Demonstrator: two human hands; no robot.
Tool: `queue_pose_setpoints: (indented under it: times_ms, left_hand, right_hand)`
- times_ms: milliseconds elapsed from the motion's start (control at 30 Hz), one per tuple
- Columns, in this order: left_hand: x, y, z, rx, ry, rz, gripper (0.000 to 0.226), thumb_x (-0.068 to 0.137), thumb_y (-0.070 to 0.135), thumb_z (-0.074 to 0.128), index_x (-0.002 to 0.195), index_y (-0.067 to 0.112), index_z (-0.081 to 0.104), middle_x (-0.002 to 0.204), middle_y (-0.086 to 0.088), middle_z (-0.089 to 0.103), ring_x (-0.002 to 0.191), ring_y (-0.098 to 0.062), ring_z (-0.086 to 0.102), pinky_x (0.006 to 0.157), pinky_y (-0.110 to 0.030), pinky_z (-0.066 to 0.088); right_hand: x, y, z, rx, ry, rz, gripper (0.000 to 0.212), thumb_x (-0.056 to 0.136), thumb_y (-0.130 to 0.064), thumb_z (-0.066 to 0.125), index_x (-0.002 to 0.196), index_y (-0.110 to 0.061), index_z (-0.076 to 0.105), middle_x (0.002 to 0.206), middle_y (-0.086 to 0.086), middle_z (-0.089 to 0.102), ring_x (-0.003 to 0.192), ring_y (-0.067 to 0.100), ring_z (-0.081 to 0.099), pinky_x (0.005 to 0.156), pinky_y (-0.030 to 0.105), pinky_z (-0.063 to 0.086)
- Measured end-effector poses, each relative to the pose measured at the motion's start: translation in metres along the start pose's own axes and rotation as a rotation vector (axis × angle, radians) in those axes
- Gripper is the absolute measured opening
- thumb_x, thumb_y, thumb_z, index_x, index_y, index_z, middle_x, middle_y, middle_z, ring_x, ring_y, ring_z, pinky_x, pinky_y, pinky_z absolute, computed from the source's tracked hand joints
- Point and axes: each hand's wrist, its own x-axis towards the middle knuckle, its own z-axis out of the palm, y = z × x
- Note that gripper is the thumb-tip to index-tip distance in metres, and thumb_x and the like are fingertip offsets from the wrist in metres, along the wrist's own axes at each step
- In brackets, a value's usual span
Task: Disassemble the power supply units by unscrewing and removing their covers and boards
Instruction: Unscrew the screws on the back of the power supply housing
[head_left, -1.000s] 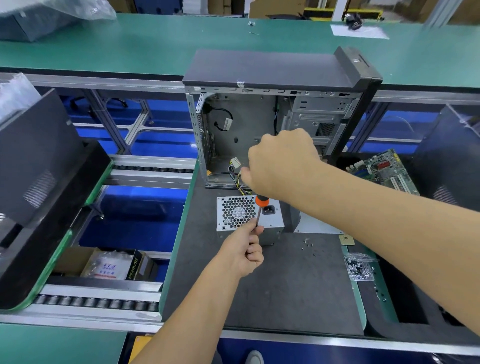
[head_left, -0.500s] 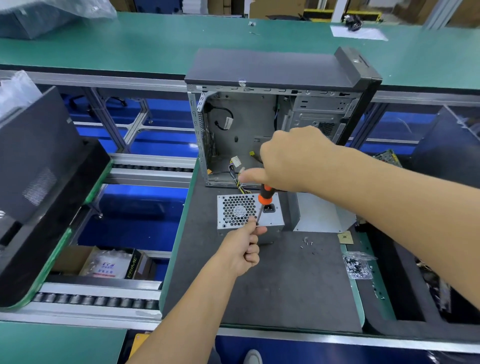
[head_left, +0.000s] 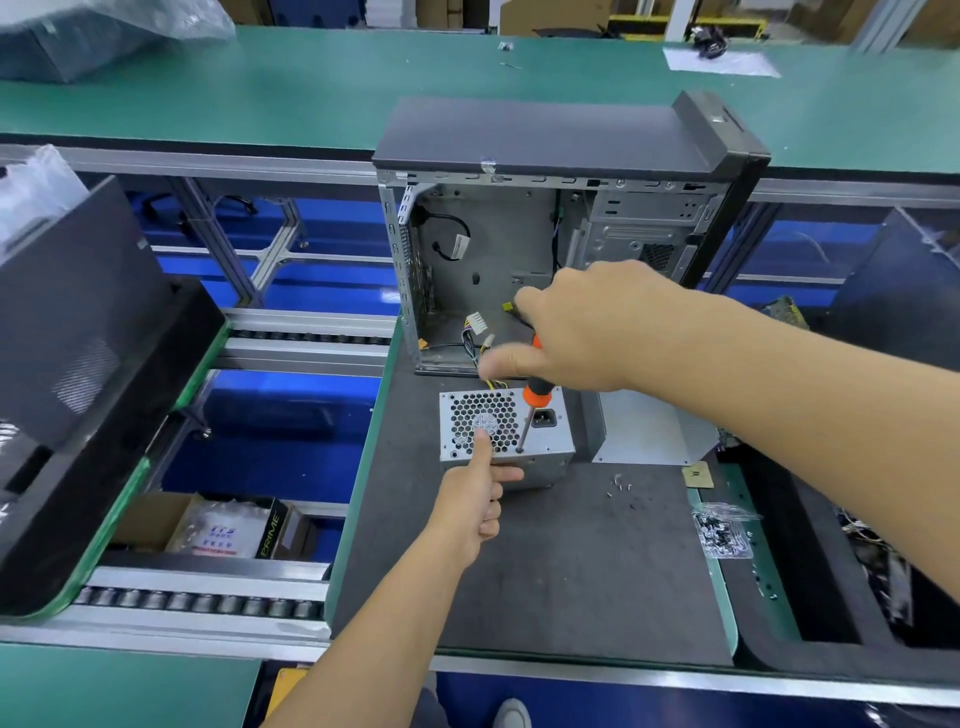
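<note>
The right hand (head_left: 587, 332) is gripping an orange-handled screwdriver (head_left: 530, 405), its tip sitting on a screw at the near edge of the power supply unit (head_left: 506, 431), which is lying on the grey surface (head_left: 571, 571) just beyond the left hand (head_left: 475, 501). That hand is bracing the unit, thumb pressing the fan grille, fingers curling at its front. The bit may be slipping if the unit shifts. Loose screws (head_left: 621, 488) are lying right of the left hand; the open computer case (head_left: 519, 249) is crowding the far side.
</note>
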Motion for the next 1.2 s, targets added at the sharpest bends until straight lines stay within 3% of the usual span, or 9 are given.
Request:
queue_pose_setpoints:
  times_ms: [133, 267, 400, 600, 800, 900, 1000, 1100, 1200]
  left_hand:
    - [0.000, 0.005, 0.000, 0.089, 0.048, 0.015, 0.072, 0.094, 0.071, 0.043, 0.098, 0.006, 0.075, 0.062, 0.004, 0.028, 0.045, -0.010, 0.018, 0.041, -0.024, 0.016]
    - [0.003, 0.008, 0.000, 0.109, 0.060, 0.035, 0.069, 0.095, 0.067, 0.045, 0.098, 0.005, 0.074, 0.061, 0.003, 0.027, 0.046, -0.011, 0.017, 0.041, -0.024, 0.016]
    - [0.006, 0.008, 0.002, 0.091, 0.074, 0.042, 0.068, 0.095, 0.067, 0.048, 0.096, 0.004, 0.074, 0.059, 0.003, 0.026, 0.046, -0.011, 0.016, 0.041, -0.024, 0.016]
    - [0.015, 0.010, -0.001, 0.076, 0.110, 0.064, 0.070, 0.091, 0.069, 0.052, 0.092, 0.003, 0.075, 0.057, 0.004, 0.026, 0.045, -0.012, 0.018, 0.039, -0.025, 0.018]
    - [0.020, 0.015, -0.006, 0.106, 0.121, 0.089, 0.072, 0.091, 0.070, 0.052, 0.090, 0.002, 0.075, 0.057, 0.003, 0.026, 0.045, -0.012, 0.018, 0.041, -0.025, 0.017]
    - [0.018, 0.013, -0.006, 0.107, 0.112, 0.080, 0.072, 0.091, 0.070, 0.052, 0.090, 0.002, 0.075, 0.059, 0.003, 0.027, 0.044, -0.012, 0.017, 0.039, -0.024, 0.016]
    - [0.013, 0.013, -0.006, 0.110, 0.100, 0.058, 0.072, 0.092, 0.070, 0.050, 0.091, 0.004, 0.075, 0.060, 0.003, 0.026, 0.045, -0.011, 0.016, 0.039, -0.024, 0.015]
    - [0.011, 0.015, -0.008, 0.118, 0.095, 0.046, 0.071, 0.092, 0.070, 0.049, 0.092, 0.004, 0.075, 0.061, 0.003, 0.026, 0.045, -0.011, 0.016, 0.040, -0.024, 0.015]
    - [0.009, 0.015, -0.008, 0.118, 0.083, 0.039, 0.072, 0.092, 0.071, 0.048, 0.094, 0.005, 0.075, 0.060, 0.004, 0.024, 0.046, -0.011, 0.016, 0.039, -0.025, 0.015]
  right_hand:
    - [0.003, 0.000, 0.005, -0.052, 0.059, -0.031, 0.052, 0.098, -0.064, 0.027, 0.088, -0.018, 0.048, 0.068, 0.001, 0.032, 0.069, 0.029, 0.044, 0.050, 0.030, 0.024]
    - [0.003, 0.005, 0.005, 0.117, 0.004, -0.114, 0.027, 0.098, -0.045, 0.044, 0.096, -0.019, 0.037, 0.072, 0.002, 0.041, 0.065, 0.024, 0.046, 0.055, 0.032, 0.033]
    - [0.004, 0.008, 0.004, 0.149, -0.066, -0.141, 0.023, 0.094, -0.039, 0.053, 0.103, -0.022, 0.041, 0.095, 0.002, 0.053, 0.091, 0.028, 0.046, 0.078, 0.040, 0.039]
    - [0.003, 0.015, 0.005, 0.243, -0.125, -0.149, 0.022, 0.092, -0.031, 0.058, 0.107, -0.037, 0.043, 0.100, -0.004, 0.034, 0.097, 0.023, 0.035, 0.080, 0.039, 0.035]
    - [0.006, 0.019, 0.007, 0.463, -0.022, -0.115, 0.038, 0.078, -0.048, 0.077, 0.103, -0.035, 0.052, 0.098, -0.007, 0.046, 0.099, 0.020, 0.045, 0.079, 0.037, 0.040]
    - [0.005, 0.010, 0.010, 0.370, 0.039, -0.036, 0.063, 0.069, -0.087, 0.050, 0.092, -0.028, 0.042, 0.077, -0.004, 0.044, 0.067, 0.020, 0.047, 0.054, 0.032, 0.037]
    - [0.009, -0.005, 0.008, 0.138, 0.167, 0.043, 0.088, 0.066, -0.095, 0.005, 0.072, -0.019, 0.049, 0.066, 0.000, 0.041, 0.053, 0.017, 0.033, 0.047, 0.026, 0.020]
    - [0.016, -0.011, 0.004, 0.043, 0.145, 0.055, 0.076, 0.080, -0.087, 0.016, 0.067, -0.018, 0.047, 0.067, 0.001, 0.038, 0.057, 0.022, 0.040, 0.047, 0.027, 0.021]
    - [0.018, -0.006, 0.001, 0.114, 0.056, -0.025, 0.050, 0.094, -0.066, 0.038, 0.097, -0.019, 0.054, 0.073, 0.001, 0.039, 0.063, 0.024, 0.043, 0.052, 0.031, 0.032]
